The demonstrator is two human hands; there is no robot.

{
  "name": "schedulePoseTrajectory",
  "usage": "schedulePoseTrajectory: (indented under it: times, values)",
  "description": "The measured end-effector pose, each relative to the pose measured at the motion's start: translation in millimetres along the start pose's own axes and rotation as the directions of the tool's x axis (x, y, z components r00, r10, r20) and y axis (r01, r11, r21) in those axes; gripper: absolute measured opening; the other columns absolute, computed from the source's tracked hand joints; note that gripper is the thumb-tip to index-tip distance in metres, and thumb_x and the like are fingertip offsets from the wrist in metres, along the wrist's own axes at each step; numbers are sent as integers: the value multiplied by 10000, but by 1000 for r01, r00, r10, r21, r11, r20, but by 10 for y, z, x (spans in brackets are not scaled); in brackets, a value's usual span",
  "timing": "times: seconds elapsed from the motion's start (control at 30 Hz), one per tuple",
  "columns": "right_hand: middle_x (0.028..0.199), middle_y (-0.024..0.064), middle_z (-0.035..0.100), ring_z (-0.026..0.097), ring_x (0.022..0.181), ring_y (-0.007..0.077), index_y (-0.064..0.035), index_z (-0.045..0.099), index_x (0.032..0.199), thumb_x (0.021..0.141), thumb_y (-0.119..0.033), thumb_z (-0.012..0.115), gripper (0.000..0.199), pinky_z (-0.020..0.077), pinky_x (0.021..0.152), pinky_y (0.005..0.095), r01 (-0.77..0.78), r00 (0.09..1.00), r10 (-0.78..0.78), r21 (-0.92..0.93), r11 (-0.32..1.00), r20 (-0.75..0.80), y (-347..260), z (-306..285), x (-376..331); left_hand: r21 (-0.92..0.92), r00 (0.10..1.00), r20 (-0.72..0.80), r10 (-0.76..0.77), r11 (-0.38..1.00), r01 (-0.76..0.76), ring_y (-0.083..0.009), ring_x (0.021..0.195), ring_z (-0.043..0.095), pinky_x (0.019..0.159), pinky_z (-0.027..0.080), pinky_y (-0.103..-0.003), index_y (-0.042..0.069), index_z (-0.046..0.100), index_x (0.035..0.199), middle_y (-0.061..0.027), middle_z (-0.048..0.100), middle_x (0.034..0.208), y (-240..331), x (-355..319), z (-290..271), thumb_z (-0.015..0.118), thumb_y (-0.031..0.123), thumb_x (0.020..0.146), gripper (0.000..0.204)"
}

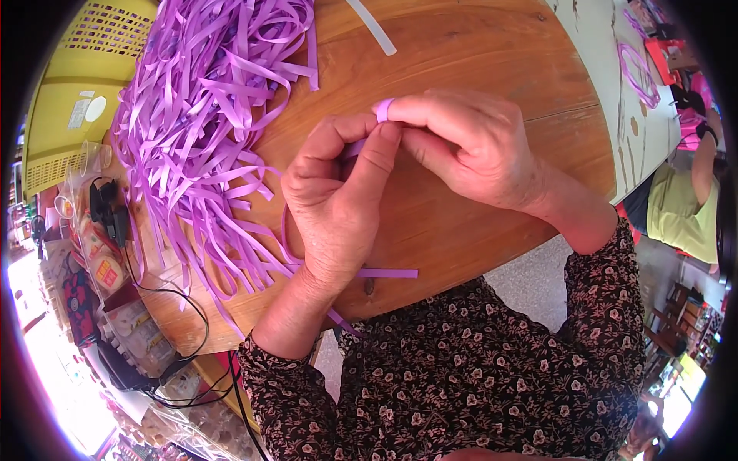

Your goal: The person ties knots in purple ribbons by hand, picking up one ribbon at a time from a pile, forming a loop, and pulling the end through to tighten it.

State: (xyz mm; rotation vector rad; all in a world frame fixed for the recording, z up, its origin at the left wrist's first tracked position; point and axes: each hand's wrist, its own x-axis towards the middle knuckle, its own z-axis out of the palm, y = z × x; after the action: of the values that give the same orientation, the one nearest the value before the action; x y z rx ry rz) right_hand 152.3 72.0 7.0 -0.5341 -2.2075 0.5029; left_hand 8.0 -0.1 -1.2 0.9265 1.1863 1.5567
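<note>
A narrow purple ribbon point(384, 110) loops around the tip of my right index finger. My left hand point(330, 184) pinches it between thumb and forefinger, and part of the ribbon shows inside the curled fingers. My right hand point(477, 146) meets the left fingertips from the other side, its fingers bent and its thumb close to the ribbon. How the ribbon runs between the two hands is partly hidden. Beneath my left wrist, a flat purple ribbon end point(388, 273) sticks out across the wooden table point(492, 69).
A large heap of purple ribbons point(200, 115) covers the table's left side. Beyond it stands a yellow plastic basket point(92, 54). A pale strip point(373, 29) lies at the far edge. Black cables point(204, 330) and packages crowd the lower left. Another person point(684, 207) is at the right.
</note>
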Motion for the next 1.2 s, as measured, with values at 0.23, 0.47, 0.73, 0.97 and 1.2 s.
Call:
schedulePoseTrajectory:
  times: [0.23,0.47,0.73,0.97,1.2]
  values:
    - [840,36,653,613,747,84,-21,621,1028,835,-5,645,195,510,679,240,-369,928,335,286,884,161,-104,-81,67,-325,986,60,-153,932,164,-55,814,560,787,423,-193,14,653,936,-15,651,883,42,0,-89,613,37,878,74]
    - [888,62,639,598,757,104,-8,625,1055,880,-7,578,181,494,659,233,-417,908,317,512,751,275,-6,-92,48,-354,966,175,-192,903,244,-70,817,576,785,428,-194,12,661,920,-31,661,879,52,40,-132,629,59,868,78]
    - [865,105,616,606,712,229,19,641,1034,726,7,635,308,501,603,300,191,979,-183,-92,977,92,113,-55,-1,-150,936,43,-349,924,351,-1,553,392,504,281,-160,21,678,890,54,565,676,60,64,-110,659,89,851,81]
    - [807,85,614,604,691,203,13,654,1026,651,-68,691,385,498,576,305,343,936,-335,-62,937,108,188,-214,74,-250,841,305,-447,815,523,-3,526,367,472,250,-166,12,669,904,56,554,665,62,149,-193,665,75,844,87]
    - [780,75,618,609,678,184,-26,662,937,650,-57,775,310,487,564,279,130,990,-128,-24,991,64,236,-199,78,-236,874,272,-402,853,465,3,576,423,511,292,-147,14,647,907,49,580,727,44,99,-170,683,63,832,97]
